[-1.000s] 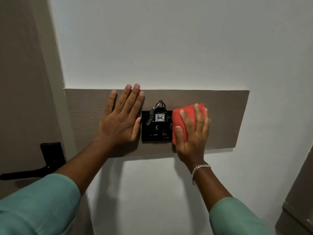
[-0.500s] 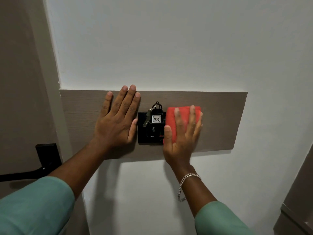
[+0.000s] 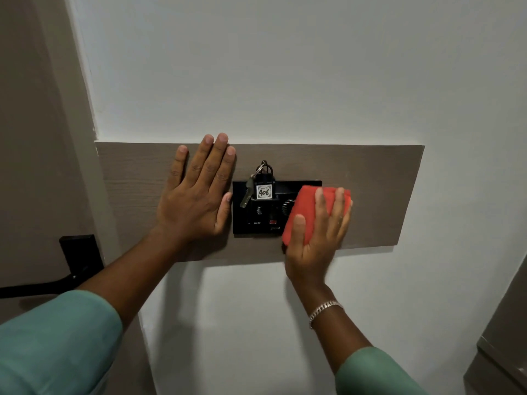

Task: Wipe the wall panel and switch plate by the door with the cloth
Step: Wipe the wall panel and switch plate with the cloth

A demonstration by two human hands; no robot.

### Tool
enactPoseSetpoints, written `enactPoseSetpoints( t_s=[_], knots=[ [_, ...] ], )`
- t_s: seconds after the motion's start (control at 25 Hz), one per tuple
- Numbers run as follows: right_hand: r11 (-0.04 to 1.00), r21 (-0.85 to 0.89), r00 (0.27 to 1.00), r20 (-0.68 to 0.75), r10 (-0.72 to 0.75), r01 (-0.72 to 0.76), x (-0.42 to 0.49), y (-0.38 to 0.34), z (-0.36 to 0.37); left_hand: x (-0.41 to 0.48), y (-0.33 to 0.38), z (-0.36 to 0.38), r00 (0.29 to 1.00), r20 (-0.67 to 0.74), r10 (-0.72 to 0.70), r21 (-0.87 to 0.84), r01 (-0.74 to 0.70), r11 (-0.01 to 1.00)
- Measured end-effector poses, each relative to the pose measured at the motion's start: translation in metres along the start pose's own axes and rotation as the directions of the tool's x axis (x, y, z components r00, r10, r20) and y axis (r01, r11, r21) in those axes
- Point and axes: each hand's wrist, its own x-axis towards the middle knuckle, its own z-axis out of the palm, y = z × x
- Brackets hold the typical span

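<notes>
Red cloth under right hand

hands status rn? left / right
Left hand: open, flat on the wall panel, holding nothing.
Right hand: pressing the red cloth over the switch plate's right edge.

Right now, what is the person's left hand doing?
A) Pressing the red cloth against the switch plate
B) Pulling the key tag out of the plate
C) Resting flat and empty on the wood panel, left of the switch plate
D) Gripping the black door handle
C: the left hand lies flat with fingers spread on the wood-grain wall panel, beside the black switch plate, while the right hand holds the red cloth.
</notes>
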Motion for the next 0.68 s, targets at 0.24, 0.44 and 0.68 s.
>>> enactPoseSetpoints(
  t_s=[0.24,0.44,0.68],
  knots=[
    [0.989,-0.048,0.99,0.037,-0.138,0.14,-0.013,-0.002,0.002,0.002,-0.001,0.0,1.0,-0.007,-0.003,-0.015,0.003,1.0],
    [0.983,0.065,0.98,-0.086,0.179,-0.174,-0.002,-0.044,0.024,0.0,-0.002,0.0,1.0,0.006,-0.001,-0.036,0.001,0.999],
    [0.997,0.023,0.996,-0.053,0.077,-0.076,-0.019,-0.008,0.008,0.0,-0.001,0.001,1.0,-0.008,-0.001,-0.036,0.0,0.999]
  ],
)
